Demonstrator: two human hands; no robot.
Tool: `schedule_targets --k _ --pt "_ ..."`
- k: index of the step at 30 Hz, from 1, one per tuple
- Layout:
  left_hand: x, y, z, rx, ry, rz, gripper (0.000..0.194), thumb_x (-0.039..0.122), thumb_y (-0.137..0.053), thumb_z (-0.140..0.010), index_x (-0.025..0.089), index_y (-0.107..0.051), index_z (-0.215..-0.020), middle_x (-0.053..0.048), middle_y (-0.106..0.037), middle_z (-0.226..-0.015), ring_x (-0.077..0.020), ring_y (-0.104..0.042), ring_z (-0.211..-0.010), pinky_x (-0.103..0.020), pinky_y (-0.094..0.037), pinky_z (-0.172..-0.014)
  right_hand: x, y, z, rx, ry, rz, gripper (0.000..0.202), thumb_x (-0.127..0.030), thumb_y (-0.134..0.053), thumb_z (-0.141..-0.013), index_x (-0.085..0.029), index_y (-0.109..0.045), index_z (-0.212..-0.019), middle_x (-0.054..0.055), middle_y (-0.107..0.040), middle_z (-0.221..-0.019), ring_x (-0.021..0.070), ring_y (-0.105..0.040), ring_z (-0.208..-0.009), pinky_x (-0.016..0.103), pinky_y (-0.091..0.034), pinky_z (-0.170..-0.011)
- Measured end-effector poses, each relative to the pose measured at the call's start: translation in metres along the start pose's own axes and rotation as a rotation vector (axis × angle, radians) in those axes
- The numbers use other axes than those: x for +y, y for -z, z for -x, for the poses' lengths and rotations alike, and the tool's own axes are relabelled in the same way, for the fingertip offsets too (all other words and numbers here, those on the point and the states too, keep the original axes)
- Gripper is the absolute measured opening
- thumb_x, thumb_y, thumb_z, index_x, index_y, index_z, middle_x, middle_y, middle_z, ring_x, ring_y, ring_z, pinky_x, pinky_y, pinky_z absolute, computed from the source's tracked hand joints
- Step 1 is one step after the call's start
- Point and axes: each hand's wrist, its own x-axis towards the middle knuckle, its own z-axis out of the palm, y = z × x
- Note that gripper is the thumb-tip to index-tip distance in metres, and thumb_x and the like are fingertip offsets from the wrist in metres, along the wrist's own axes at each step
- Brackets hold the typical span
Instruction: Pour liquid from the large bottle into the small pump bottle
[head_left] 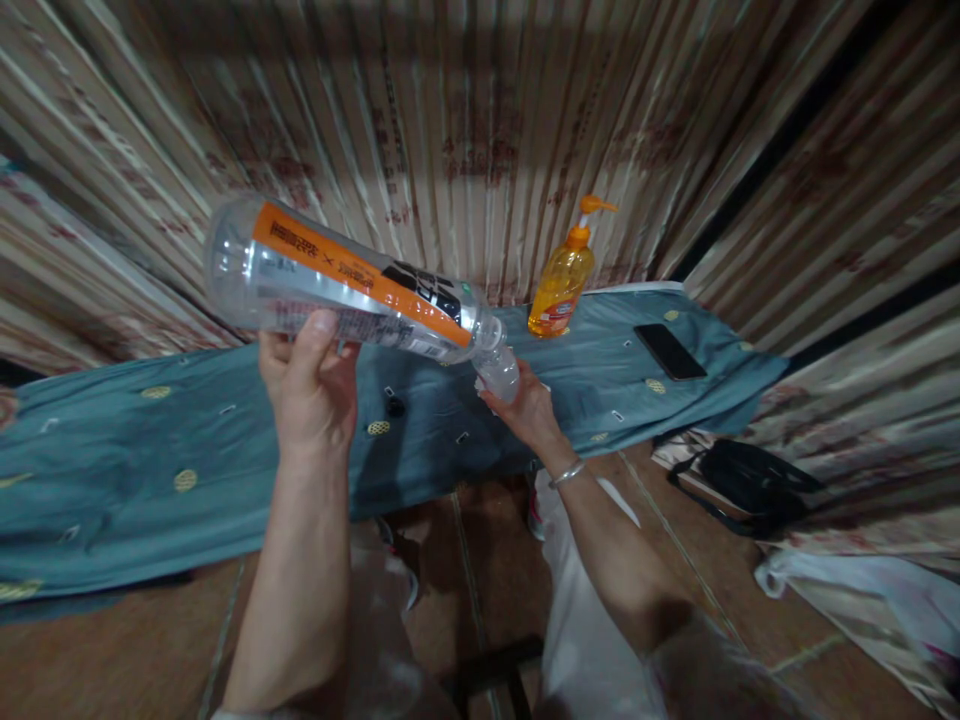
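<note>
Tilted bottle (pixel 352 285) over small cup (pixel 498 375)

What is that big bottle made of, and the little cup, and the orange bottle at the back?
The big bottle in the left hand looks like clear, shiny plastic: you see through it. The small cup held by the right hand seems thin clear plastic too. The pump bottle looks like see-through orange plastic, probably with liquid inside.

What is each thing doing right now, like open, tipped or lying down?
Clear plastic bottle with orange label: tipped, neck down, cap off, looks empty.
Small clear cup: under the bottle's mouth.
Left hand: gripping the bottle.
Right hand: holding the cup.
Orange pump bottle: upright.
Black phone: lying flat, screen dark.
</note>
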Motion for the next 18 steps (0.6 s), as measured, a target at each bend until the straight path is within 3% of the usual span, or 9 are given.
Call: schedule_targets --k 18 --pt "0.008 -0.014 -0.001 0.038 0.010 -0.012 0.046 0.033 -0.098 -0.047 0.027 -0.066 -0.079 0.002 -0.070 -0.086 -0.0167 -0.066 -0.082 -0.027 -0.052 -0.067 -0.002 0.000 0.000 0.005 0.003 0.009 0.067 -0.045 -0.081 -0.082 -0.013 -0.057 -0.136 0.021 -0.076 -0.123 0.0358 -0.074 -0.114 0.052 -0.060 -0.098"
